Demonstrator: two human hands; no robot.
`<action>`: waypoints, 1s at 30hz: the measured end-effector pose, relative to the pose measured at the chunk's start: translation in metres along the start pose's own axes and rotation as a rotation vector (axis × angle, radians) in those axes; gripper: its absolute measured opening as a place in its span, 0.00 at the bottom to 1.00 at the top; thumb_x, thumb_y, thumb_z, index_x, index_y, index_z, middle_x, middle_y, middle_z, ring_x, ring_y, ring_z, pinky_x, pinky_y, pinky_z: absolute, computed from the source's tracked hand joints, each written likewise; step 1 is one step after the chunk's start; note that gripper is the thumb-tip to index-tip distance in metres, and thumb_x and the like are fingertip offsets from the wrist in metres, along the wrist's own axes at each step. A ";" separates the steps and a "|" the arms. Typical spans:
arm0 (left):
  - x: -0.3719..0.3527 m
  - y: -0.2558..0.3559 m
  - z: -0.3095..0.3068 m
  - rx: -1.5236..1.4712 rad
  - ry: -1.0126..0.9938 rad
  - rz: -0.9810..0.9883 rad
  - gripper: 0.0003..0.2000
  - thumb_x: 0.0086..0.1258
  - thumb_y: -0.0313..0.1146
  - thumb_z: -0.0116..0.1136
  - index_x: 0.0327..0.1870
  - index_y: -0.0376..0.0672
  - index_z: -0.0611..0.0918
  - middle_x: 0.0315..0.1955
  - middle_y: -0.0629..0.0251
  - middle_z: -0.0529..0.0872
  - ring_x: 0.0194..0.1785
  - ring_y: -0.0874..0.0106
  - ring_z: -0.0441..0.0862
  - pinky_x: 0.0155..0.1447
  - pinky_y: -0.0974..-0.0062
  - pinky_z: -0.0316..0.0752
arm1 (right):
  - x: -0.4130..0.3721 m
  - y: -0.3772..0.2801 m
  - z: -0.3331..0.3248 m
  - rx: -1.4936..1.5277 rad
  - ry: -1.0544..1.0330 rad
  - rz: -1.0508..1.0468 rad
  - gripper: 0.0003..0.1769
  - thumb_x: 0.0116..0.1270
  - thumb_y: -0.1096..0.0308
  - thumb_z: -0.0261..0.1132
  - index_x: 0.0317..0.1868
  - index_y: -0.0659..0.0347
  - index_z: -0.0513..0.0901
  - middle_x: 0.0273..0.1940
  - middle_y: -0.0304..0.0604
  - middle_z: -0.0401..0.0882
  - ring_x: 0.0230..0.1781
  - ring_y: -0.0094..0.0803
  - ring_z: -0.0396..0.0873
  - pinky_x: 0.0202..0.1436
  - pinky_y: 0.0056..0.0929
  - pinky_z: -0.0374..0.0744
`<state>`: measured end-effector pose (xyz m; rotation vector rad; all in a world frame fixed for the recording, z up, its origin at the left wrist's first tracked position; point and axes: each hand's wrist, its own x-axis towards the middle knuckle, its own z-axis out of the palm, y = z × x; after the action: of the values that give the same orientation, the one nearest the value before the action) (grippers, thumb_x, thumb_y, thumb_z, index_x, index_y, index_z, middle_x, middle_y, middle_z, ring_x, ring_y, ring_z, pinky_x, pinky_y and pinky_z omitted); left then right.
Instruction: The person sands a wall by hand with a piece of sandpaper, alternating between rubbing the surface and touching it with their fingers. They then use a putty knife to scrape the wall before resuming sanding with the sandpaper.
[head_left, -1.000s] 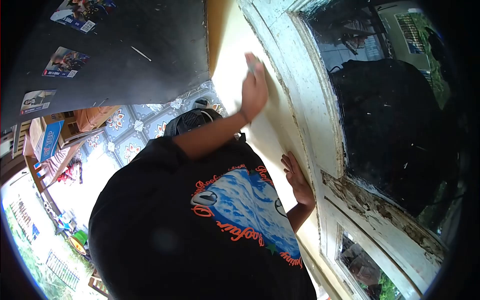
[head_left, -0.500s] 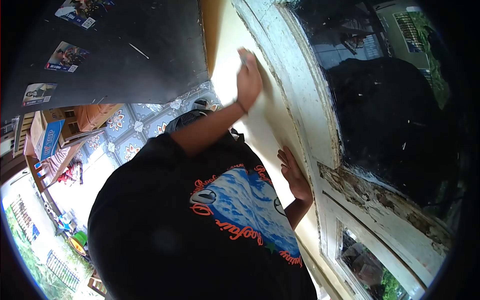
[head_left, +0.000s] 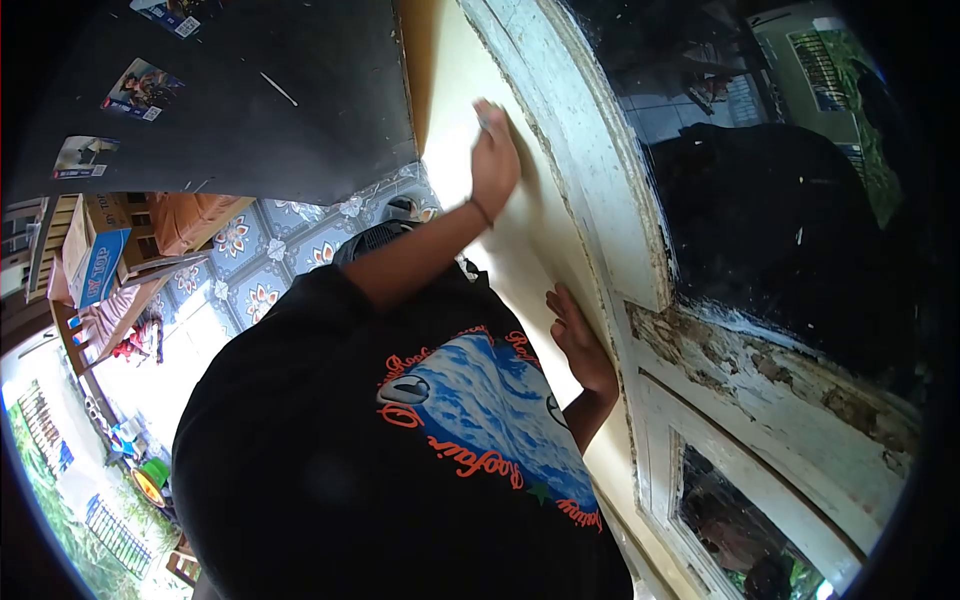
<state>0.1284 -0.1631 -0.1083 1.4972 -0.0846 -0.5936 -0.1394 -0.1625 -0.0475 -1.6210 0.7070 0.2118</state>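
Observation:
Reaching up from a black sleeve, my left hand [head_left: 495, 162] lies against the pale yellow wall [head_left: 515, 240], fingers extended close together. A small grey spot shows near its fingertips, too small to identify. A dark band circles that wrist. Lower down on the same wall, close to the worn white window frame [head_left: 590, 180], my right hand [head_left: 582, 348] rests with its fingers stretched and slightly apart. Neither hand visibly holds an object. A black shirt [head_left: 320, 440] with a blue and orange print [head_left: 490, 400] fills the lower middle and hides the right upper arm.
A dark panel [head_left: 300, 60] with stickers meets the wall at the upper left. Patterned floor tiles [head_left: 240, 235] lie below it, beside a wooden seat holding a blue-and-brown box [head_left: 98, 265]. Reflective dark window glass [head_left: 760, 250] and a peeling ledge [head_left: 760, 375] stand at the right.
My right hand appears slightly higher and farther left, its fingers more spread. My left hand has shifted only a little. The window frame and stickers have moved slightly in view.

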 end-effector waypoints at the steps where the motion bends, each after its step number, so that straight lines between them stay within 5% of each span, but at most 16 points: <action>1: 0.021 0.003 -0.003 -0.210 -0.092 -0.192 0.34 0.72 0.54 0.29 0.61 0.24 0.59 0.61 0.41 0.62 0.68 0.56 0.57 0.68 0.74 0.52 | 0.001 -0.005 0.000 0.010 0.004 0.014 0.34 0.69 0.58 0.51 0.69 0.61 0.48 0.66 0.56 0.55 0.69 0.42 0.53 0.68 0.37 0.52; 3: 0.032 -0.018 0.014 -0.096 0.103 -0.068 0.35 0.72 0.55 0.29 0.60 0.23 0.61 0.58 0.39 0.67 0.65 0.54 0.61 0.66 0.71 0.55 | 0.002 -0.007 0.000 0.016 0.011 0.024 0.34 0.69 0.59 0.51 0.70 0.61 0.48 0.66 0.56 0.55 0.69 0.42 0.52 0.68 0.37 0.52; 8: -0.078 -0.012 0.018 -0.076 -0.245 -0.257 0.35 0.72 0.55 0.27 0.61 0.25 0.60 0.59 0.39 0.65 0.67 0.56 0.59 0.67 0.71 0.54 | 0.003 -0.005 0.001 0.019 -0.004 0.035 0.33 0.69 0.59 0.51 0.69 0.61 0.49 0.66 0.56 0.56 0.69 0.42 0.53 0.67 0.37 0.54; 10: -0.084 -0.033 0.037 -0.144 0.066 -0.025 0.40 0.68 0.63 0.29 0.49 0.24 0.72 0.42 0.51 0.78 0.47 0.67 0.75 0.54 0.76 0.67 | 0.003 -0.007 0.001 0.030 -0.008 0.033 0.33 0.69 0.59 0.51 0.69 0.61 0.49 0.65 0.56 0.56 0.68 0.42 0.54 0.67 0.37 0.54; 13: -0.044 -0.007 0.011 -0.059 -0.098 -0.126 0.37 0.69 0.61 0.29 0.48 0.26 0.72 0.42 0.52 0.79 0.47 0.69 0.77 0.52 0.75 0.70 | 0.003 -0.010 -0.001 0.049 0.014 0.013 0.34 0.69 0.57 0.51 0.69 0.61 0.49 0.65 0.55 0.57 0.68 0.42 0.55 0.67 0.37 0.55; 15: -0.003 -0.011 -0.002 -0.283 -0.195 -0.322 0.35 0.72 0.56 0.28 0.62 0.27 0.61 0.57 0.43 0.69 0.64 0.57 0.63 0.65 0.73 0.57 | -0.002 -0.009 0.000 0.068 0.037 0.000 0.34 0.69 0.56 0.51 0.69 0.60 0.50 0.65 0.55 0.58 0.68 0.42 0.56 0.66 0.37 0.56; 16: 0.002 -0.008 0.007 -0.424 -0.093 -0.465 0.34 0.72 0.54 0.29 0.63 0.26 0.58 0.62 0.44 0.63 0.67 0.57 0.58 0.67 0.74 0.54 | -0.007 -0.008 0.000 0.085 0.047 -0.001 0.34 0.69 0.55 0.51 0.69 0.61 0.50 0.65 0.55 0.58 0.67 0.42 0.56 0.66 0.37 0.56; 19: -0.033 -0.030 0.032 -0.259 -0.076 -0.210 0.35 0.72 0.54 0.29 0.65 0.27 0.51 0.62 0.46 0.60 0.67 0.58 0.57 0.68 0.74 0.51 | -0.017 -0.005 -0.001 0.101 0.061 0.006 0.35 0.69 0.53 0.51 0.69 0.61 0.50 0.64 0.55 0.59 0.67 0.42 0.57 0.66 0.37 0.56; 20: -0.061 -0.009 0.029 -0.388 -0.153 -0.149 0.29 0.71 0.55 0.30 0.53 0.34 0.68 0.45 0.61 0.76 0.45 0.73 0.75 0.49 0.76 0.71 | -0.016 -0.006 -0.001 0.102 0.064 0.002 0.35 0.69 0.52 0.51 0.69 0.61 0.50 0.64 0.54 0.59 0.67 0.42 0.57 0.66 0.37 0.56; 21: -0.068 -0.021 0.024 -0.397 -0.291 -0.361 0.30 0.72 0.55 0.30 0.57 0.33 0.67 0.44 0.61 0.76 0.47 0.73 0.73 0.51 0.76 0.68 | -0.014 -0.007 -0.002 0.097 0.059 -0.002 0.35 0.69 0.52 0.51 0.69 0.61 0.50 0.64 0.54 0.59 0.67 0.42 0.57 0.66 0.37 0.56; 24: -0.074 -0.016 0.030 -0.375 -0.147 -0.152 0.30 0.71 0.56 0.31 0.54 0.33 0.69 0.40 0.65 0.76 0.42 0.74 0.73 0.48 0.76 0.68 | -0.019 -0.008 -0.002 0.100 0.042 -0.004 0.35 0.69 0.52 0.50 0.69 0.62 0.50 0.64 0.54 0.59 0.67 0.42 0.57 0.66 0.37 0.56; 26: -0.032 -0.025 0.027 -0.122 -0.041 -0.217 0.35 0.71 0.56 0.29 0.65 0.31 0.56 0.53 0.37 0.70 0.60 0.53 0.67 0.62 0.69 0.61 | -0.017 -0.007 -0.003 0.100 0.037 -0.011 0.35 0.69 0.51 0.50 0.69 0.62 0.50 0.64 0.54 0.59 0.67 0.42 0.57 0.66 0.37 0.56; 27: 0.001 -0.038 0.031 -0.064 0.167 -0.103 0.35 0.70 0.58 0.28 0.55 0.28 0.69 0.42 0.37 0.77 0.49 0.48 0.74 0.54 0.64 0.68 | -0.016 -0.006 -0.004 0.095 0.038 -0.014 0.35 0.69 0.51 0.50 0.69 0.62 0.50 0.64 0.54 0.59 0.67 0.42 0.57 0.66 0.37 0.56; 28: 0.022 -0.011 0.018 -0.073 0.139 -0.072 0.36 0.69 0.58 0.28 0.44 0.26 0.76 0.37 0.36 0.79 0.43 0.46 0.76 0.48 0.62 0.70 | -0.016 -0.004 -0.004 0.127 0.030 -0.001 0.35 0.69 0.53 0.51 0.69 0.61 0.49 0.65 0.54 0.57 0.68 0.41 0.55 0.67 0.37 0.54; 29: 0.054 -0.014 0.018 -0.029 0.291 0.105 0.35 0.70 0.56 0.29 0.36 0.25 0.76 0.29 0.39 0.80 0.36 0.46 0.77 0.43 0.61 0.70 | -0.021 0.000 -0.005 0.159 0.026 0.008 0.35 0.69 0.55 0.52 0.69 0.61 0.48 0.66 0.55 0.56 0.69 0.40 0.53 0.68 0.36 0.53; 30: 0.059 0.020 0.011 -0.077 0.318 -0.012 0.33 0.71 0.53 0.29 0.36 0.25 0.76 0.31 0.38 0.79 0.38 0.47 0.76 0.45 0.62 0.70 | -0.023 0.001 -0.004 0.155 0.031 0.008 0.35 0.69 0.55 0.52 0.69 0.61 0.48 0.66 0.55 0.56 0.69 0.40 0.53 0.68 0.36 0.53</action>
<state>0.1813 -0.1986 -0.1063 1.5003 0.1914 -0.3586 -0.1591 -0.1591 -0.0354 -1.4764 0.7362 0.1345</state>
